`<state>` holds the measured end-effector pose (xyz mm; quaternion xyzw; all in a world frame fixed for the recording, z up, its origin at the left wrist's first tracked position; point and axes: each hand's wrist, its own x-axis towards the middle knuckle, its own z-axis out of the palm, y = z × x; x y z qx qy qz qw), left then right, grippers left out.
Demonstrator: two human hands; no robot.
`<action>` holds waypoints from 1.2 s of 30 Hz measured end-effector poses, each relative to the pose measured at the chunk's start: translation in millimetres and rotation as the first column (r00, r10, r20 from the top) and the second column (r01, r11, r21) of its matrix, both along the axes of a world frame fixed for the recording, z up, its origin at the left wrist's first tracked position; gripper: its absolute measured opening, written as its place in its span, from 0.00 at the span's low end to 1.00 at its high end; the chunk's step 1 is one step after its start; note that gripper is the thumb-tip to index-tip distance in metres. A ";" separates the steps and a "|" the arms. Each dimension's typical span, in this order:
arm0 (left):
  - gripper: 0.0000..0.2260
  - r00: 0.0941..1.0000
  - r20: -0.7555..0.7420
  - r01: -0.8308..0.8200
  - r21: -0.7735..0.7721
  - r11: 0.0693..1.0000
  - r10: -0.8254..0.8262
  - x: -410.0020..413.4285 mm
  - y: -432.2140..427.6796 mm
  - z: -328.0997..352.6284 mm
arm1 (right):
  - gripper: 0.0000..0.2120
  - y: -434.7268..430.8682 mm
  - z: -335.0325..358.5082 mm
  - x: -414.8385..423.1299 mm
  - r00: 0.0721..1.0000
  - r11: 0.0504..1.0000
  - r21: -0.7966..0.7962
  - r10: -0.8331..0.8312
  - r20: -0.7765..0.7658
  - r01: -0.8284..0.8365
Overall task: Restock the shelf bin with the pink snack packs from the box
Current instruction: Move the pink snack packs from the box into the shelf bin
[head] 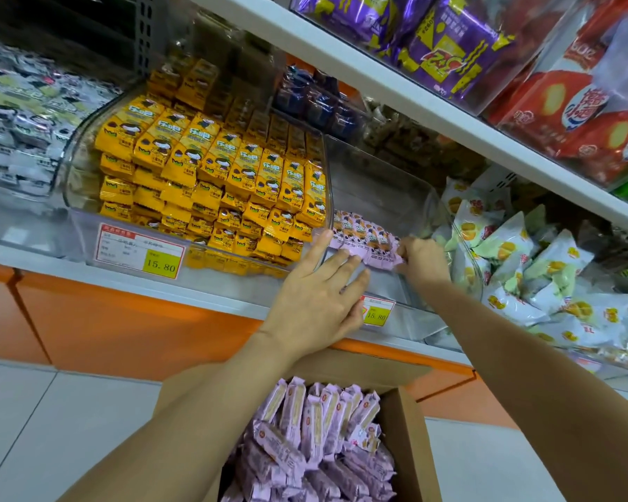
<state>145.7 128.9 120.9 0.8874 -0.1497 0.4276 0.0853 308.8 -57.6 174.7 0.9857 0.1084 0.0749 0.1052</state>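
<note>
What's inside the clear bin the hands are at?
One row of pink packs at the front of the bin, held between left hand and right hand. The hands cover what lies below it.

I see a clear, glossy plastic shelf bin, shiny pink film-wrapped snack packs and a matt, smooth brown cardboard box.
</note>
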 end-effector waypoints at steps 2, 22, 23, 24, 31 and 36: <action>0.17 1.000 0.002 0.001 0.000 1.000 -0.001 0.6 0.0 0.1 | 0.13 -0.3 -3.3 3.5 0.999 0.999 0.022 0.033 -0.041 -0.032; 0.14 0.985 -0.165 0.033 -0.067 0.997 -0.044 -71.2 -30.2 -35.7 | 0.04 -4.7 7.0 -175.2 0.896 0.435 0.819 0.399 0.197 -0.374; 0.12 0.955 -0.284 0.069 -0.069 0.995 -0.086 -79.6 -35.0 -54.4 | 0.03 -13.1 -12.3 -187.3 0.901 0.449 0.829 0.409 0.141 -0.333; 0.12 0.896 -0.424 0.104 -0.084 0.991 -0.130 -88.5 -40.2 -72.5 | 0.03 -22.1 -33.3 -197.8 0.911 0.480 0.831 0.406 0.071 -0.279; 0.26 0.270 -0.944 0.172 -0.147 0.974 -0.190 -151.0 -74.6 -166.2 | 0.13 -97.1 -171.5 -250.4 0.698 0.846 0.530 0.349 -0.625 0.051; 0.31 0.200 -0.954 0.147 -0.196 0.969 -0.224 -168.5 -94.7 -185.5 | 0.13 -120.7 -217.7 -269.6 0.619 0.936 0.315 0.343 -0.707 -0.159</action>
